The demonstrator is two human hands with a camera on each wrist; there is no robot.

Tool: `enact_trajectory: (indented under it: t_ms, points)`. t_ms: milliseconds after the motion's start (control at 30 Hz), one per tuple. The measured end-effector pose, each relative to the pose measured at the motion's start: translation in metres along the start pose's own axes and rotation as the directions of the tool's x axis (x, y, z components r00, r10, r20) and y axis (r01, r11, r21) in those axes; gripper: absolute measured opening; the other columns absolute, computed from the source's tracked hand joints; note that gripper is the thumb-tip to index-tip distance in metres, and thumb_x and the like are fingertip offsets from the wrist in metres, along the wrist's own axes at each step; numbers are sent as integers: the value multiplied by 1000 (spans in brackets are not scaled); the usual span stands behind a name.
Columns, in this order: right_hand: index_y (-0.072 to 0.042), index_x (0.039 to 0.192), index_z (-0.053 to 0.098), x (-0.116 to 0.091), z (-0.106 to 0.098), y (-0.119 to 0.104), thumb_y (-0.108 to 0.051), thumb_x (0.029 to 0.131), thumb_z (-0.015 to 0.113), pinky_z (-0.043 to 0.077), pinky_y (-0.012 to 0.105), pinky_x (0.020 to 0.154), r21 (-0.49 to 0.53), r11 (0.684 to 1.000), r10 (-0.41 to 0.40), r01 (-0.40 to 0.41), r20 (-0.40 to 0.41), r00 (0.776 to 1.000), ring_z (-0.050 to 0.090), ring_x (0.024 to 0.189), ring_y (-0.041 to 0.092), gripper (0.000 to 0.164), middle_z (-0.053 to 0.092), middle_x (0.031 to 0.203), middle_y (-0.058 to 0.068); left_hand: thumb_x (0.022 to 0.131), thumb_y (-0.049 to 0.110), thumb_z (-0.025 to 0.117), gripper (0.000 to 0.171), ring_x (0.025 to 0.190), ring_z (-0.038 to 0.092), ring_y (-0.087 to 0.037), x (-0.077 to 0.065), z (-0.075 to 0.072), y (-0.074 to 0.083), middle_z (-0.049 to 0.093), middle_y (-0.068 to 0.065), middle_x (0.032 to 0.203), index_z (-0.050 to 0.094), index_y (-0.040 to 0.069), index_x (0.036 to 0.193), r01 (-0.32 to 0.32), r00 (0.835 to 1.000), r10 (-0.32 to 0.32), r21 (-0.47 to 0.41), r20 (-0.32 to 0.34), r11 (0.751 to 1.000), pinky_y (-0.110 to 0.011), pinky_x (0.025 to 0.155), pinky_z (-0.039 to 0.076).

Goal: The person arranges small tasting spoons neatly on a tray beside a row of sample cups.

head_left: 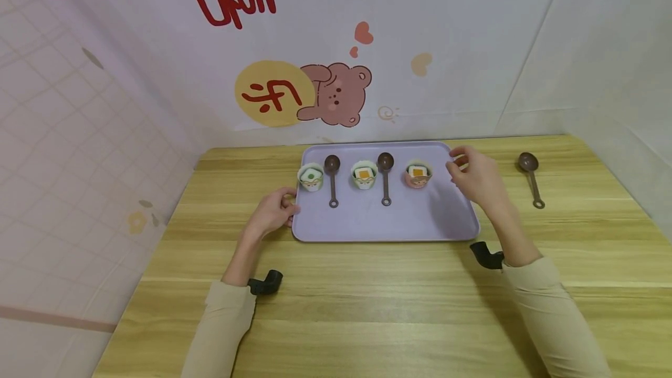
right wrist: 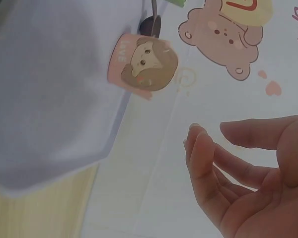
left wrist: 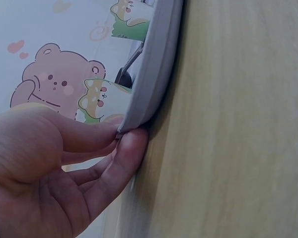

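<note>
A lilac tray lies on the wooden table, its left edge pinched between the thumb and fingers of my left hand; the left wrist view shows that grip at the rim. Above the tray's right end hovers my right hand, thumb and fingers apart, holding nothing. Three small paper cups stand in the tray: a green-and-white cup at left, another green-and-white cup mid-tray, and a pink cup nearest my right hand. Between the cups lie two brown measuring spoons, a left spoon and a right spoon.
A third brown measuring spoon lies on the table to the right of the tray. Behind the table hangs a white sheet with a printed bear and lettering. Dark curved pieces stick out at both wrists.
</note>
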State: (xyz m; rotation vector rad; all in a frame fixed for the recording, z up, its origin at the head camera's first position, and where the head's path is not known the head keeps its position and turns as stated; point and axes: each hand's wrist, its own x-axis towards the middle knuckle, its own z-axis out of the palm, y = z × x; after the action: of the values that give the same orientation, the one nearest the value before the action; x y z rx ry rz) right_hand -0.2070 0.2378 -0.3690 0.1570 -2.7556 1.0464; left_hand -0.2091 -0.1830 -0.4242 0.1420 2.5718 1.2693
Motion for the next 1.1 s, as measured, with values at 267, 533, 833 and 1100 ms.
enact_trajectory:
  t_ms: [267, 533, 833, 1100]
  points:
    - [9, 122, 58, -5, -11, 19, -12, 100, 53, 47, 18, 56, -30, 999, 24, -25, -14, 1000, 71, 83, 40, 31, 67, 104, 31, 98, -1, 61, 43, 62, 61, -18, 1, 0, -1, 65, -17, 87, 49, -9, 139, -10, 1000, 10, -11, 6, 1000, -30, 60, 53]
    - [8, 119, 60, -11, -22, 36, -14, 99, 54, 45, 17, 50, -89, 996, 16, -21, -54, 998, 72, 68, 26, 30, 69, 101, 31, 99, 0, 60, 43, 63, 61, -18, 2, 0, -2, 65, -18, 89, 48, -10, 139, -11, 1000, 12, -12, 8, 1000, -30, 61, 53]
    - [13, 123, 57, -15, -39, 56, -14, 101, 53, 48, 19, 50, -70, 996, 50, -52, -32, 998, 71, 66, 22, 35, 65, 105, 35, 98, 0, 61, 44, 63, 62, -18, 1, -1, -1, 65, -17, 89, 48, -9, 139, -3, 1000, 3, -9, 4, 1000, -29, 61, 53]
    - [13, 128, 52, -18, -57, 78, -20, 103, 49, 48, 22, 51, -102, 987, 123, -124, -10, 992, 68, 64, 14, 42, 63, 110, 37, 98, 2, 63, 45, 63, 63, -18, 1, -1, -1, 66, -16, 90, 50, -5, 140, 22, 1000, -22, -9, -1, 1000, -29, 61, 55]
